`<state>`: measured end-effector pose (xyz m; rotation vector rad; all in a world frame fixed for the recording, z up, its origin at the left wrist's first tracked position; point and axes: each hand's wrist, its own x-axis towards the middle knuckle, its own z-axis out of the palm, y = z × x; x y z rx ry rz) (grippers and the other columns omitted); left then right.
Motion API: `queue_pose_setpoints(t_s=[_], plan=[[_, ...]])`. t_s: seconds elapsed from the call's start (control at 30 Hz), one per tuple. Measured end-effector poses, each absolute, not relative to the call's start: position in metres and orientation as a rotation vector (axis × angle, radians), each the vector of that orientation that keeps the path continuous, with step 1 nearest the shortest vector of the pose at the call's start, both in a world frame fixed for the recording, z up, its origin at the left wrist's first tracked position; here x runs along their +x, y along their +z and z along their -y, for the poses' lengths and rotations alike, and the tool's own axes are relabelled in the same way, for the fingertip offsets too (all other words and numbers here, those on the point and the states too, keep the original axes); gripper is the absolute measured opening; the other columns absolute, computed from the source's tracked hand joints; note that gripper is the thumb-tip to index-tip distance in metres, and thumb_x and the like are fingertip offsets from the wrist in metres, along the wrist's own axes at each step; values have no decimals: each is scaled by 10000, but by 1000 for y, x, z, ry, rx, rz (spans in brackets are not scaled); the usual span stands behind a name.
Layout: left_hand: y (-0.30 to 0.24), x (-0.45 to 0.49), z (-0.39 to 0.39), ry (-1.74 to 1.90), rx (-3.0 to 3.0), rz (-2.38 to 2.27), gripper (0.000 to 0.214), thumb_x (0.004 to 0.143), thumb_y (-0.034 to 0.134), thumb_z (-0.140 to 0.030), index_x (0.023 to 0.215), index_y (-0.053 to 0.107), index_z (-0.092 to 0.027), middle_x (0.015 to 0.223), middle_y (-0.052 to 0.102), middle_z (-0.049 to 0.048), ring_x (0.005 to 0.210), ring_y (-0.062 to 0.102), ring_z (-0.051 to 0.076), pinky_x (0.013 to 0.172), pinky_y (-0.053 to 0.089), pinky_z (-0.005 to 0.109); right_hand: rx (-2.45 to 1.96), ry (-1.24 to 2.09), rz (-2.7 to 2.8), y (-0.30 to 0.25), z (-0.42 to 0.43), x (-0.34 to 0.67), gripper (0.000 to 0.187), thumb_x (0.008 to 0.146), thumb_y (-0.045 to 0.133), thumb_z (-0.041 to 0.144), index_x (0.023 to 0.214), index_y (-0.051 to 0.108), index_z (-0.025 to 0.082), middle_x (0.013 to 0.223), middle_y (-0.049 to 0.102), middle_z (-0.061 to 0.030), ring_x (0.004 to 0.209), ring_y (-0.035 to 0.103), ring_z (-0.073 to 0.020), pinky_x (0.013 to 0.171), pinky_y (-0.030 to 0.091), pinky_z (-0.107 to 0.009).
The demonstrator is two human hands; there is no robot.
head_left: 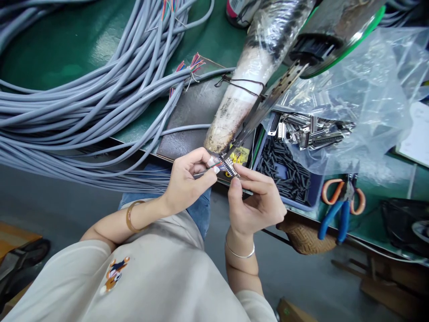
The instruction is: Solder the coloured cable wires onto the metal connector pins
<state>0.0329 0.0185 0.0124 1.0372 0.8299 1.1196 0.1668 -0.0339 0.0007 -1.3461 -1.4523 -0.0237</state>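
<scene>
Thin coloured wires (217, 165) from a grey cable are pinched between the thumb and fingers of my left hand (186, 183). My right hand (256, 201) grips a metal D-sub connector (230, 168) by its right end. The wires meet the connector's row of pins; which pins they touch is too small to tell. Just above, the tip of a mounted soldering iron (270, 100) points down at the connector and seems to touch or nearly touch it. A wrapped, scorched white tube (231, 105) slants down beside the iron, its mouth close to my fingertips.
Bundled grey cables (83, 112) with stripped ends fill the left side. A blue bin (313, 197) of black sleeves (284, 172) stands right of my hands, with loose connectors (311, 129) on a plastic bag (375, 98) behind. Pliers (342, 219) and scissors-like orange-handled cutters (331, 191) lie at the table edge.
</scene>
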Motion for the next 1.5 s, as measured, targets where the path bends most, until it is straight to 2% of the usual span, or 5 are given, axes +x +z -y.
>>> queue_pose_setpoints(t_s=[0.63, 0.87, 1.13, 1.27, 1.5], plan=[[20, 31, -23, 1174, 1076, -844, 180, 781, 691, -137, 721, 530, -191, 562, 490, -93, 403, 412, 23, 395, 303, 153, -1369, -65, 1546, 8, 27, 165, 176, 835, 802, 98, 884, 699, 232, 1048, 819, -26, 897, 791, -178, 784, 663, -323], [14, 29, -23, 1066, 999, -855, 201, 747, 748, -155, 716, 550, -172, 701, 614, -37, 465, 455, 20, 451, 395, 157, -1351, -183, 1591, -3, 33, 168, 187, 857, 781, 103, 910, 654, 230, 1029, 828, -23, 855, 800, -157, 726, 646, -265], [14, 24, -20, 1050, 919, -792, 346, 676, 917, -265, 730, 589, -168, 650, 599, -58, 467, 456, 16, 445, 403, 135, -1393, 305, 1327, 2, 35, 164, 130, 891, 754, 132, 868, 655, 214, 966, 816, -23, 901, 802, -174, 700, 649, -275], [14, 25, -19, 1098, 957, -838, 285, 719, 863, -241, 749, 589, -170, 705, 627, -44, 467, 470, 15, 457, 421, 143, -1381, 115, 1435, 1, 35, 161, 152, 879, 756, 96, 894, 671, 221, 994, 818, -21, 913, 797, -170, 790, 655, -305], [13, 30, -18, 1160, 1057, -919, 201, 753, 747, -171, 716, 550, -179, 686, 581, -36, 558, 523, 51, 507, 431, 150, -1369, -55, 1508, -3, 33, 162, 182, 862, 769, 86, 914, 663, 224, 1019, 822, -27, 885, 794, -166, 782, 651, -292]])
